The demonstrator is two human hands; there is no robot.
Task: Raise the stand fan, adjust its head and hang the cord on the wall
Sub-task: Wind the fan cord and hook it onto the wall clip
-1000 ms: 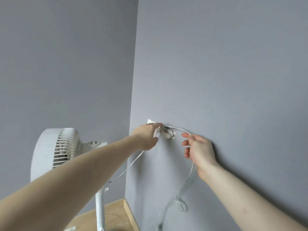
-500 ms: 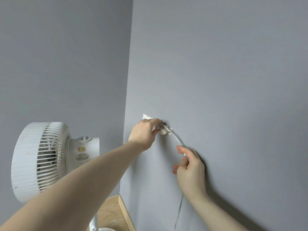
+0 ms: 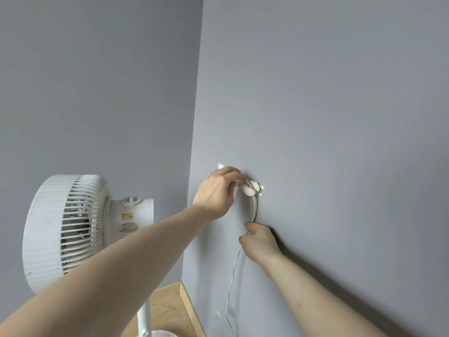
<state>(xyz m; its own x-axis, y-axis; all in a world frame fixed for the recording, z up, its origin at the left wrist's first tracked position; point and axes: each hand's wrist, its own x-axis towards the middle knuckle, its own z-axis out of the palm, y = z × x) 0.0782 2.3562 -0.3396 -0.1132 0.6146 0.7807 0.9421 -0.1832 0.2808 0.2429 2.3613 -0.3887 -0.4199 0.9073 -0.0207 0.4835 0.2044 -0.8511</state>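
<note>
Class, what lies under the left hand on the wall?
Under the left hand only a white hook wrapped with cord shows at its fingertips. How the hook mounts is covered.

One view only, worn on the person's head; it looks forward and slightly down into a room corner, close to the grey wall (image 3: 328,117) on the right; both forearms reach in from the bottom edge; the stand fan (image 3: 65,229) sits low left, near the lens; a strip of wooden floor (image 3: 167,310) shows at the bottom.
</note>
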